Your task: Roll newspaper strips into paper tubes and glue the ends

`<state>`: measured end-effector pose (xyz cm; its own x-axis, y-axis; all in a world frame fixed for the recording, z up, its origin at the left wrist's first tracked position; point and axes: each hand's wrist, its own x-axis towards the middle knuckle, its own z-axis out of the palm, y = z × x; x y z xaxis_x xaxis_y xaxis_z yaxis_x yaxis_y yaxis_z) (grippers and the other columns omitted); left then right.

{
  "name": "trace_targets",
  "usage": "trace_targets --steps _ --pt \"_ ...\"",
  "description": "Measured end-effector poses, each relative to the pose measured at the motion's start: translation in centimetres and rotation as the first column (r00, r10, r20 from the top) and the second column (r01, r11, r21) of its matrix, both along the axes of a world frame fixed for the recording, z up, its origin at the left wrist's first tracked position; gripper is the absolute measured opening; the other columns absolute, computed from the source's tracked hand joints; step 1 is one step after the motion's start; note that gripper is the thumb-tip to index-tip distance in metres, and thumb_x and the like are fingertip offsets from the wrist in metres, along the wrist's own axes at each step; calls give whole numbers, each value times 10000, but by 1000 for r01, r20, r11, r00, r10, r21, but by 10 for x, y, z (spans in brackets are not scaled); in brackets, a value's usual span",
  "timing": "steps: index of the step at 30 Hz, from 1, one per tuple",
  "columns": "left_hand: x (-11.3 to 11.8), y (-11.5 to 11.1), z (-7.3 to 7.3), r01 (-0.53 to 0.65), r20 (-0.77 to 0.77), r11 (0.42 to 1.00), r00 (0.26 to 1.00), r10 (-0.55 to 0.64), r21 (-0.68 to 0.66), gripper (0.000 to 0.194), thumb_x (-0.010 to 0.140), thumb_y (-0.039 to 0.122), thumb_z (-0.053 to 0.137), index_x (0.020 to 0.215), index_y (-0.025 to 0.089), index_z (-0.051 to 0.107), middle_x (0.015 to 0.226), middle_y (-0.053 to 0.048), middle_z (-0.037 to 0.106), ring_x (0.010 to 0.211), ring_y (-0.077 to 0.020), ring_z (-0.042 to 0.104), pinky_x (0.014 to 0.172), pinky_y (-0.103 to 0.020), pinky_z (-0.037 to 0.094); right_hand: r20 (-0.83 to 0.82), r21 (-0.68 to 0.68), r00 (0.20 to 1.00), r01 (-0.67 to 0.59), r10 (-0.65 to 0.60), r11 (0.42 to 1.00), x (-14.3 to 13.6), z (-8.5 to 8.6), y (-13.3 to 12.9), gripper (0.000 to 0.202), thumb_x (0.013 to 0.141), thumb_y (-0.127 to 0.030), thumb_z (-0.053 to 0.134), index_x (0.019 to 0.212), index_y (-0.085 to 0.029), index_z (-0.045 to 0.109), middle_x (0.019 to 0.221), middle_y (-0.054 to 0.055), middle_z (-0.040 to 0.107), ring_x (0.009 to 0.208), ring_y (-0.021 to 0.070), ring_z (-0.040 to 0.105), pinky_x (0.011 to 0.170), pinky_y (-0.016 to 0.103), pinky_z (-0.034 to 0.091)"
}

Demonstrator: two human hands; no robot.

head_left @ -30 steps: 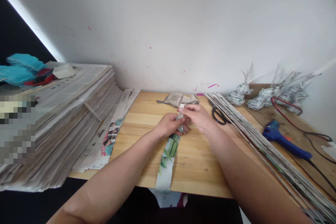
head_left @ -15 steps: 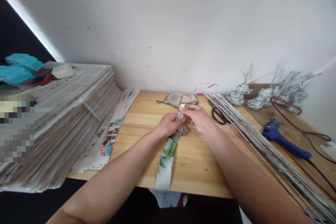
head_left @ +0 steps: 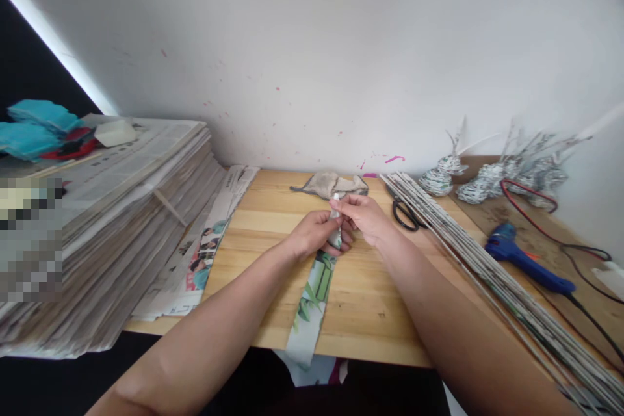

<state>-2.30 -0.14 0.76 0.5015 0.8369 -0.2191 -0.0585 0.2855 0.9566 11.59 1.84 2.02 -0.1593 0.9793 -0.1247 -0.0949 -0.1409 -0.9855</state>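
A long paper strip (head_left: 312, 312) with green leaf print runs from my hands down over the table's front edge. Its upper end is narrow and rolled or folded between my fingers. My left hand (head_left: 319, 233) is closed on the strip, thumb on top and fingers beneath. At the strip's tip my right hand (head_left: 358, 216) pinches the paper, its fingertips close to those of my left hand. Just behind both hands lies a crumpled beige cloth (head_left: 331, 184) with a dark edge.
Stacked newspapers (head_left: 160, 208) rise at left. To the right are black-handled scissors (head_left: 405, 214), a bundle of thin paper rods (head_left: 468, 253), a blue glue gun (head_left: 529, 263) with its cable, and woven paper figures (head_left: 441, 175) by the wall.
The paper between my hands is turned and looks more gathered near the tip. Its lower end has shifted slightly left and hangs further over the edge. Both hands hold nearly the same place.
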Motion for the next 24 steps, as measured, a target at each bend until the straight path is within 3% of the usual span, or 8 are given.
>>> trace_targets --steps 6,13,15,17,19,21,22,24 --pt "-2 1 0 35 43 999 998 -34 -23 425 717 493 694 854 93 649 740 -79 655 670 -158 669 632 -269 545 -57 -28 985 -164 162 986 7 0 2 359 636 -470 773 733 -167 607 478 -38 570 318 78 447 310 200 283" --pt "2 -1 -3 -24 -38 993 999 29 119 398 727 503 677 832 130 587 641 -51 654 593 -142 647 563 -245 525 -40 -35 999 21 -23 999 3 -3 5 391 588 -438 807 567 -171 522 470 -40 521 383 59 411 364 198 225" --pt "3 -1 -3 -17 -51 993 998 23 119 381 753 503 649 807 133 577 640 -62 663 579 -143 645 549 -242 522 14 -3 1000 18 -17 1000 4 -4 7 374 651 -492 750 597 -181 550 493 -27 526 406 83 425 383 214 242" --pt "3 0 -2 -47 -43 996 998 51 79 365 773 490 633 811 132 577 642 -69 668 586 -149 653 552 -243 526 150 147 987 42 -65 988 7 -7 10 354 767 -535 622 701 -188 631 585 12 581 497 127 497 444 243 334" --pt "2 1 0 -112 -10 993 994 112 36 349 800 471 614 873 131 589 663 -71 677 603 -152 664 562 -241 531 380 404 901 43 -210 914 11 -11 15 348 851 -489 523 904 -193 697 779 67 644 709 189 574 620 302 438" --pt "2 2 3 -164 37 986 986 164 1 336 838 452 573 953 137 590 700 -72 686 605 -151 669 563 -239 534 615 576 688 -59 -385 815 14 -15 19 377 858 -397 530 1143 -187 659 983 122 640 934 258 552 805 370 425" --pt "1 3 4 -175 58 985 983 175 -15 333 858 444 546 991 141 589 719 -75 690 600 -150 669 558 -241 536 706 588 555 -115 -439 801 14 -17 20 429 843 -362 551 1226 -181 616 1042 145 624 996 292 523 841 400 402" --pt "1 3 5 -177 87 983 980 181 -49 324 887 415 506 1050 146 586 750 -82 696 594 -154 670 549 -252 542 821 536 330 -168 -465 827 15 -20 21 478 817 -329 581 1274 -190 587 1071 166 610 1030 338 485 830 429 380"
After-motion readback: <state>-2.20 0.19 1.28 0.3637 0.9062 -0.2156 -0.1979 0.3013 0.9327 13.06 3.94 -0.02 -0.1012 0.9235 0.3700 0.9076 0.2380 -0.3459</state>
